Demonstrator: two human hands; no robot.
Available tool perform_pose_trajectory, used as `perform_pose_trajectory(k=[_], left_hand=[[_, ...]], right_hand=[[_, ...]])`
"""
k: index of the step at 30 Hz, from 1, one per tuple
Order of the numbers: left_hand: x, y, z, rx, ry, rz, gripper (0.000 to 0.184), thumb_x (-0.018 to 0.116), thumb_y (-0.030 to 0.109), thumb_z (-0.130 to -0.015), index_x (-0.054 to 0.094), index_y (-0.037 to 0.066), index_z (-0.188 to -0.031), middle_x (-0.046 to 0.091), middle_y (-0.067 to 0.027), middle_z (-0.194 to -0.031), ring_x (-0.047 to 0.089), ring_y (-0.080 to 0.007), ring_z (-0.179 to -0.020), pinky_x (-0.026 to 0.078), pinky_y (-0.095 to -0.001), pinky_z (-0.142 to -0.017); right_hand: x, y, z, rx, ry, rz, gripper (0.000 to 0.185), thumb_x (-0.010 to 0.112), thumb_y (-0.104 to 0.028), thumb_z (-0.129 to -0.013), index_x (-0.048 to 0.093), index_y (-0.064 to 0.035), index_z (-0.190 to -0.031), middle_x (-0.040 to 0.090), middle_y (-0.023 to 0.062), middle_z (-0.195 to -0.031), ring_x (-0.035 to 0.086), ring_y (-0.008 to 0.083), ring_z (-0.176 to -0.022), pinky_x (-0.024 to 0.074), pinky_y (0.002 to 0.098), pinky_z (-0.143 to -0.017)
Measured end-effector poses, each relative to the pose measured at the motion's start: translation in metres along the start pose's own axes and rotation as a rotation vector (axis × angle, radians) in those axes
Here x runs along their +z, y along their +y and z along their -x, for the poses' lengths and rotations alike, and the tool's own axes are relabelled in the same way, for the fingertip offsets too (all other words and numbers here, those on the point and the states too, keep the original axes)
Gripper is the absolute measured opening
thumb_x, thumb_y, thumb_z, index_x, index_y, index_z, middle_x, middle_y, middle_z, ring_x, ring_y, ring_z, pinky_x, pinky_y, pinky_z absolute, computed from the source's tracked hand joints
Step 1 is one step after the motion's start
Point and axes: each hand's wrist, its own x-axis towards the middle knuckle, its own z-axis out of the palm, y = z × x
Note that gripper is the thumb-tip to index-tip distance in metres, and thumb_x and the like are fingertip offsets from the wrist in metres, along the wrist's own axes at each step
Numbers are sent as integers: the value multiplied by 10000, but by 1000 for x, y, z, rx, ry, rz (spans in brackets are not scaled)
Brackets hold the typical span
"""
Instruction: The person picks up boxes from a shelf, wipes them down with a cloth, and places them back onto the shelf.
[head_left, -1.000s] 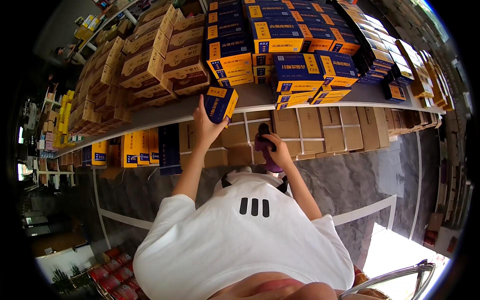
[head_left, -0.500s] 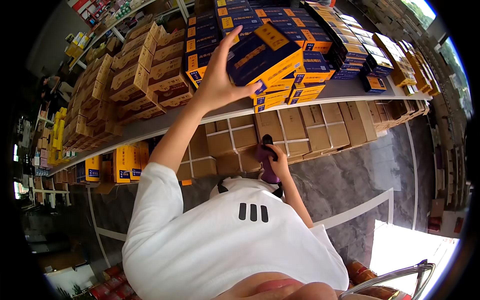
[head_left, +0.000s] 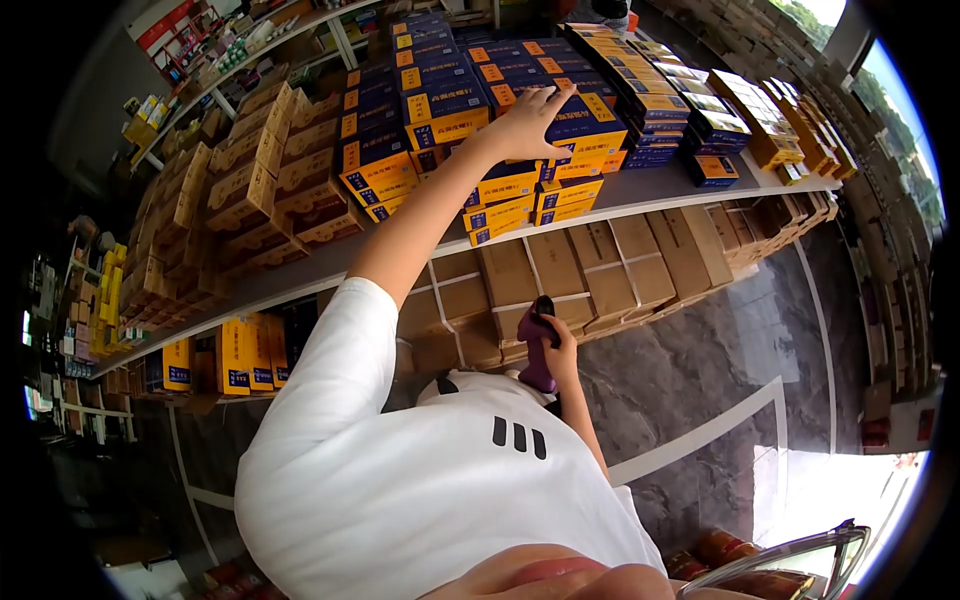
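Observation:
A dark blue and yellow carton (head_left: 590,125) sits on top of a stack of like cartons. My left hand (head_left: 522,128) spans its left end, with the thumb at the front face and the fingers spread towards the back edge. Low in front of my body, my right hand (head_left: 561,350) is wrapped round a handheld thing with a purple body and black top (head_left: 537,345). What kind of thing it is, I cannot make out.
Stacked blue and yellow cartons (head_left: 440,105) fill the middle of the grey shelf (head_left: 400,228). Brown cartons (head_left: 240,195) stand to the left. Strapped brown boxes (head_left: 545,270) line the space below. A dark marbled floor (head_left: 690,360) lies at the right.
My left hand has moved right and away from me, setting the raised, tilted carton down on the stack. My right hand still holds the purple thing.

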Motion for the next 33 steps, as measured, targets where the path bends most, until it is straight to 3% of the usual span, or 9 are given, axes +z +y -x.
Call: perform_pose_trajectory(k=[1,4,6,9,11,13,17,19,33], left_hand=[[-4,8,8,-15,13,-62,1078,745,556,-736,135,144,-1524,251,-230,-1496,242,-379,-1400,271,-495,-1147],[-13,19,50,28,299,112,985,748,518,-758,218,145,-1499,309,-179,-1474,283,-335,-1388,285,-483,-1143],[-24,2,80,21,654,73,776,743,422,-808,374,61,-1388,427,-178,-1367,409,-324,-1288,355,-448,-1081],[-46,-39,130,-267,918,-20,701,783,350,-793,411,32,-1296,443,-180,-1223,416,-328,-1203,377,-461,-1015],[-42,-78,151,-465,757,67,924,798,470,-737,305,30,-1382,405,-248,-1310,398,-374,-1261,379,-491,-1028],[-44,-98,157,-577,550,257,1176,814,589,-643,184,19,-1456,359,-308,-1392,362,-409,-1332,372,-519,-1047],[-54,-112,149,-565,352,389,1279,844,608,-573,148,22,-1473,392,-290,-1389,352,-401,-1350,320,-532,-1082],[-53,-123,145,-542,358,395,1282,846,605,-572,145,25,-1476,393,-282,-1391,351,-398,-1350,305,-534,-1091],[-53,-147,144,-526,322,514,1190,829,648,-565,280,19,-1412,431,-213,-1350,376,-342,-1331,274,-494,-1124]], right_hand=[[-2,4,1,14,16,-14,442,544,103,-749,616,-33,-1163,649,166,-1100,615,283,-1072,453,317,-928],[-5,13,-1,-10,23,16,442,538,101,-753,619,-36,-1165,652,159,-1100,619,269,-1066,456,315,-926],[-3,17,-4,-24,17,12,444,535,101,-754,619,-38,-1167,651,159,-1100,619,271,-1063,457,316,-923],[2,17,-5,-41,6,0,426,536,99,-761,618,-39,-1156,643,166,-1063,621,303,-1023,466,325,-889],[5,16,-6,-56,-6,-4,406,539,96,-768,616,-39,-1144,636,173,-1026,621,333,-988,472,334,-858],[8,14,-10,-55,-61,30,455,530,105,-755,617,-46,-1175,645,168,-1085,620,287,-1044,459,317,-912],[14,3,-12,-96,-96,32,459,530,110,-751,617,-47,-1174,643,171,-1079,620,290,-1037,460,316,-907],[15,0,-12,-95,-111,19,439,532,110,-743,608,-31,-1152,623,180,-1070,605,339,-1042,461,333,-889],[22,15,-7,-59,-39,2,462,517,126,-734,614,-32,-1158,627,160,-1067,615,309,-1026,465,321,-890]])
